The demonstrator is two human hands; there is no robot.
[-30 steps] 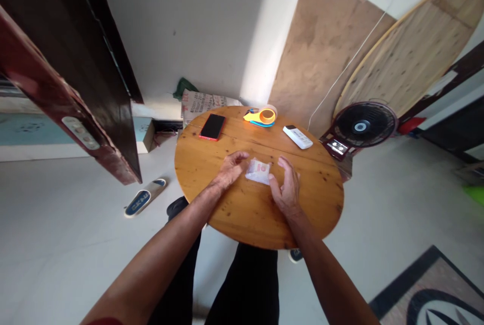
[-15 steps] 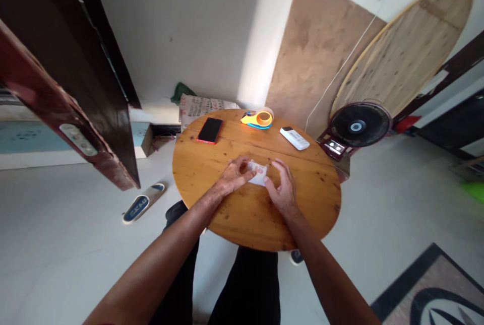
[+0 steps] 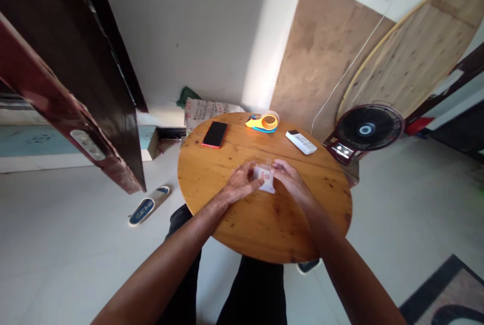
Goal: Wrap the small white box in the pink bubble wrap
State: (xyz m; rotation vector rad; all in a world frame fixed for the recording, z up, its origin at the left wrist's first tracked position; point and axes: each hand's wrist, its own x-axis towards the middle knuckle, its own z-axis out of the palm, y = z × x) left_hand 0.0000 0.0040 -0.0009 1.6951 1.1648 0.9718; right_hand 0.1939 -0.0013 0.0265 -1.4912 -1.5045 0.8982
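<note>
A small white packet (image 3: 266,180) with reddish print lies on the round wooden table (image 3: 242,237) between my hands. My left hand (image 3: 242,182) grips it from the left, thumb lying across its printed face and fingers curled behind the far edge. My right hand (image 3: 290,175) is at the packet's upper right corner, with thumb and index finger close together there. A faint, see-through strip seems to stick up by that corner, too blurred to name. What the right fingertips pinch besides the packet's edge is hard to see.
Along the table's far side lie a black-screened phone (image 3: 215,134) with a red edge, a yellow and blue tape dispenser (image 3: 264,122) and a white handheld device (image 3: 301,142). A black fan (image 3: 365,128) stands beyond the right edge. An open door (image 3: 94,128) is at left.
My right hand has shifted from the packet's right side up to its upper right corner, its fingers closing together. The left hand keeps its hold. The whole view has moved slightly.
</note>
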